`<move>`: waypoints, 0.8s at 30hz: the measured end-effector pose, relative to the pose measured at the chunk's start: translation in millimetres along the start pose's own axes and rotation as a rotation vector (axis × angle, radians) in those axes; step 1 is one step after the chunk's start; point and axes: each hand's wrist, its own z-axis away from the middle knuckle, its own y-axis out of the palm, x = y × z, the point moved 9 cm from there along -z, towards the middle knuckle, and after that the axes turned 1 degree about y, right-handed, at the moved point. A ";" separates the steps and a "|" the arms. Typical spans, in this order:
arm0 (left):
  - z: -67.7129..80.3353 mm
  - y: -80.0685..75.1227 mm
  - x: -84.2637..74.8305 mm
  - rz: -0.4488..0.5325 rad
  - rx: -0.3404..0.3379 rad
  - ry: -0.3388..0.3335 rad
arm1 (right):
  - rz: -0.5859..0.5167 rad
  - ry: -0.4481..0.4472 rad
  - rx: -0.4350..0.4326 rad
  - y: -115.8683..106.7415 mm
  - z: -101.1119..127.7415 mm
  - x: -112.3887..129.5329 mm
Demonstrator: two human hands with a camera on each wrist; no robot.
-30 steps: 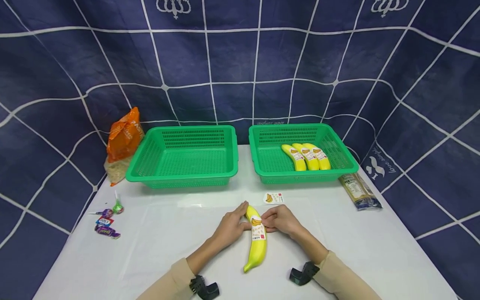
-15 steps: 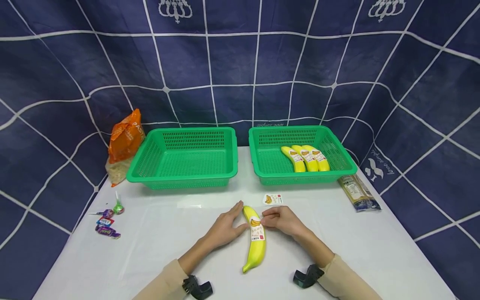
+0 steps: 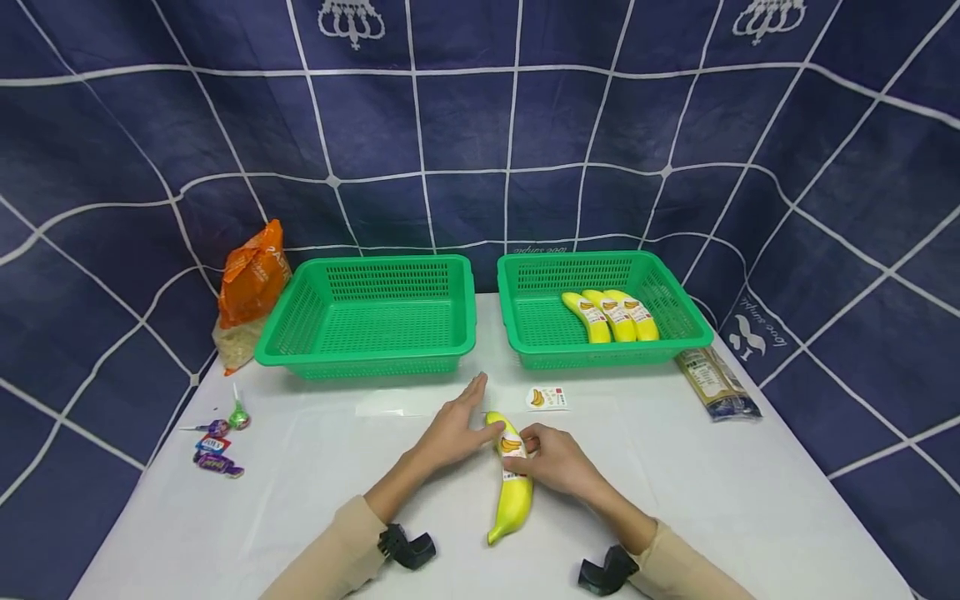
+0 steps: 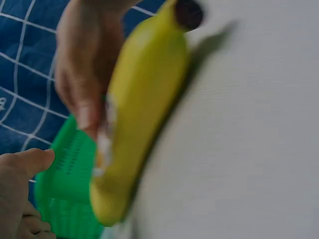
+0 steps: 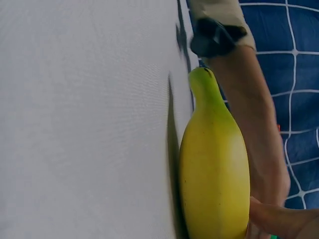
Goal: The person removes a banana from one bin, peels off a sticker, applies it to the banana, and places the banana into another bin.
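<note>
A yellow banana [image 3: 514, 504] with a printed label [image 3: 512, 446] lies lengthwise on the white table, stem end toward me. My right hand [image 3: 561, 458] grips it from the right, thumb across the label and curled fingers along its side. In the right wrist view the right thumb [image 5: 281, 219] presses against the banana's flank. To the left of the banana, my left hand [image 3: 453, 432] is open, fingers extended forward and thumb pointing at the far tip. The left wrist view shows that left thumb [image 4: 32, 162] apart from the banana [image 4: 144, 99].
Behind stand two green baskets; the right one [image 3: 615, 354] holds several labelled bananas [image 3: 611, 315], the left basket [image 3: 360, 367] none. A loose banana label [image 3: 547, 398] lies ahead of my hands. Sweets [image 3: 217, 462] and an orange bag [image 3: 253, 275] are at left, a flat packet [image 3: 717, 383] at right.
My left hand has moved off the banana's side and forward, fingers stretched. My right hand has gone from pinching at the label's edge to putting its thumb over the label and gripping the banana.
</note>
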 end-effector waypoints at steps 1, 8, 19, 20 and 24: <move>-5.3 -3.6 -1.9 0.003 -0.001 -0.007 | 0.012 -0.002 -0.006 1.0 -0.5 0.1; -42.3 -24.5 -12.4 0.078 -0.015 -0.065 | 0.057 -0.035 -0.021 8.0 -1.2 2.7; -93.8 -27.6 -37.6 0.082 -0.025 -0.020 | 0.062 -0.039 -0.026 6.5 -0.8 5.1; -100.1 -27.8 -39.7 0.079 -0.029 -0.013 | 0.063 -0.037 -0.027 6.2 -1.0 4.9; -120.4 -25.2 -41.4 0.061 -0.027 -0.011 | 0.053 -0.035 -0.031 5.8 -2.0 4.5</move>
